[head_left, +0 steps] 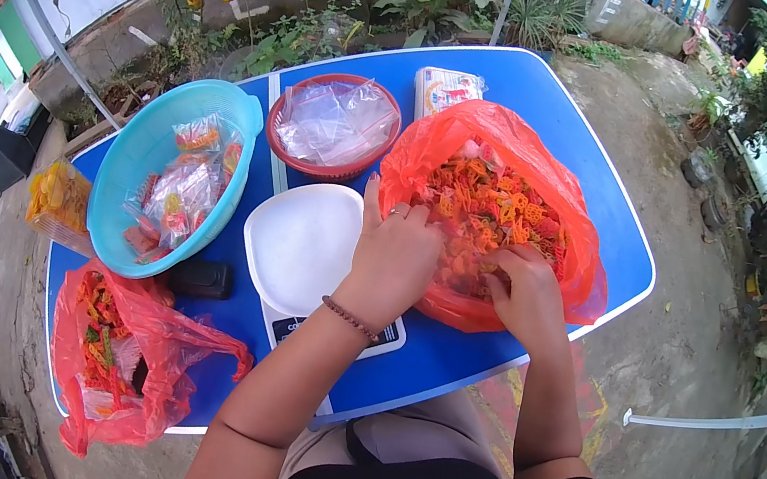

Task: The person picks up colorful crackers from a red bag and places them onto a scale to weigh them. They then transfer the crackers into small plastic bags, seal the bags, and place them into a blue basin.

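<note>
A large red plastic bag (591, 274) stands open on the table, full of orange lattice-shaped crackers (520, 212). My left hand (397, 252) is at the bag's left side, index finger stretched along the rim. Its other fingers bend down into the bag, and what they grip is hidden. Among the crackers, my right hand (532, 290) has its thumb and fingers curled together around some of them. A white kitchen scale (297, 240) sits under and left of my left forearm, its display partly covered by my wrist.
On the blue table (615, 187) are a turquoise basket (112, 194) of small packets, a red basket (315, 165) of clear bags, a packaged stack (444, 87), a black object (199, 278) and a smaller red bag (178, 378). A bag of yellow snacks (61, 196) is at the left edge.
</note>
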{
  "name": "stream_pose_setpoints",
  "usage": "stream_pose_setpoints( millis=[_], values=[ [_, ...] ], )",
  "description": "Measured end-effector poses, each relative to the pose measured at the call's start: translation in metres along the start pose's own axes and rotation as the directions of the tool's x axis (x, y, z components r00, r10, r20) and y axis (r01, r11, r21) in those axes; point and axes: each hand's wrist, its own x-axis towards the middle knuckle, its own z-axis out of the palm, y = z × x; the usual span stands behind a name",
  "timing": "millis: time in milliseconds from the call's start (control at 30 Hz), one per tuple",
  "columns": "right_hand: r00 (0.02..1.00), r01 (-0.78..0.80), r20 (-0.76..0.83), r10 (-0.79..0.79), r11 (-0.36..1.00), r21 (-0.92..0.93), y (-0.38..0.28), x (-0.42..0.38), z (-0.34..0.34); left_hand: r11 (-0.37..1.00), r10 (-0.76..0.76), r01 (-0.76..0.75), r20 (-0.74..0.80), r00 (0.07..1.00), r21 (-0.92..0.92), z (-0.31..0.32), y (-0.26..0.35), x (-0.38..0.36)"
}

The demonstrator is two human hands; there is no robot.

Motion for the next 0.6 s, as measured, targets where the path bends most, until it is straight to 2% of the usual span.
stream_pose_setpoints(
  millis=[67,167,267,367,467,600],
  values=[
    [0.988,0.079,-0.127,-0.09,0.993,-0.088,0.0,-0.002,0.005,1.0,-0.004,0.004,0.031,1.0,0.014,-0.001,-0.001,0.0],
    [0.983,0.047,-0.176,-0.042,0.999,0.024,-0.006,0.0,0.008,1.0,0.026,-0.026,-0.005,1.0,0.003,0.007,-0.003,-0.001],
    [0.99,-0.028,-0.138,0.032,0.999,0.034,-0.01,0.001,0.005,0.999,-0.001,-0.002,-0.087,0.996,-0.033,0.012,-0.003,-0.002],
    [0.972,-0.013,-0.232,0.02,0.999,0.031,-0.011,0.002,0.011,1.0,-0.017,0.016,0.041,0.999,0.018,0.002,-0.001,0.0],
    [0.967,0.028,-0.253,-0.031,0.999,-0.016,-0.014,0.002,0.014,1.0,-0.011,0.01,0.052,0.999,0.03,0.004,-0.003,0.002],
    [0.983,0.061,-0.17,-0.064,0.998,-0.022,-0.012,0.014,0.02,0.999,-0.022,0.019,-0.056,0.998,-0.047,0.0,-0.011,0.0]
  ],
)
